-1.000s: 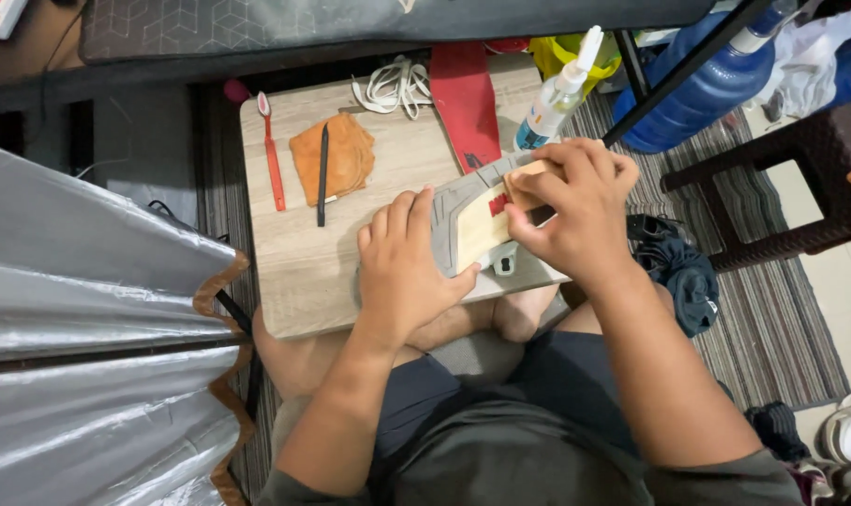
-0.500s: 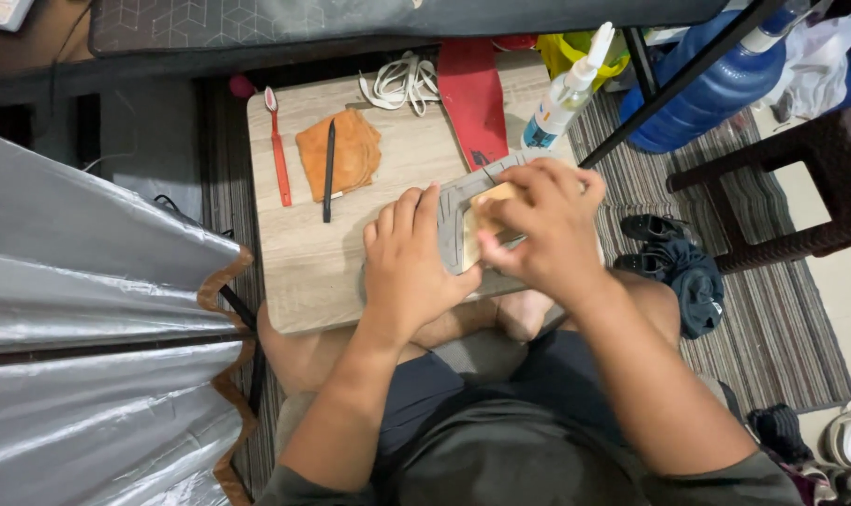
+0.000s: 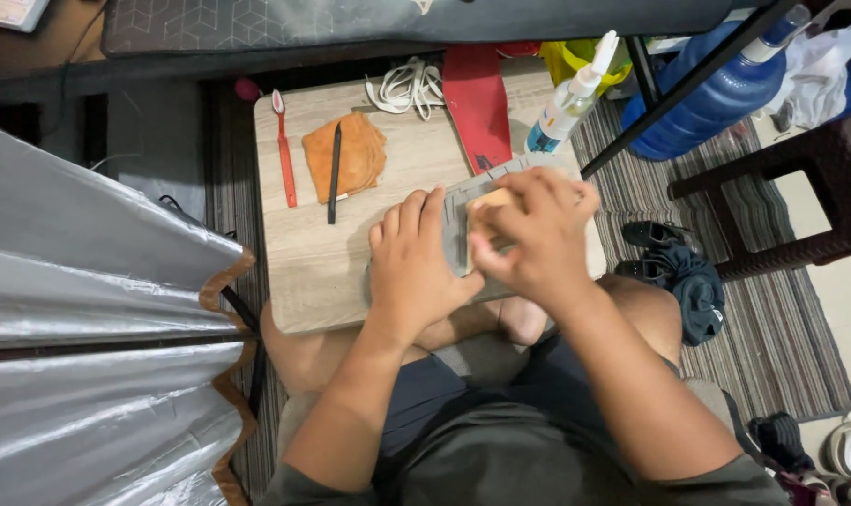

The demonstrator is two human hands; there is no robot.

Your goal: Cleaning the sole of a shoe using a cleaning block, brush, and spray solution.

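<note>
With our left hand (image 3: 416, 267) flat on the grey ribbed slab (image 3: 455, 234), our right hand (image 3: 529, 234) closes around a tan block (image 3: 489, 201); toward twelve o'clock lies a folded orange cloth (image 3: 355, 155).

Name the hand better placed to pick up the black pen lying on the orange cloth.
Left. The left hand lies flat nearest the black pen on the orange cloth; the right hand is farther away, pressing a tan block.
</note>
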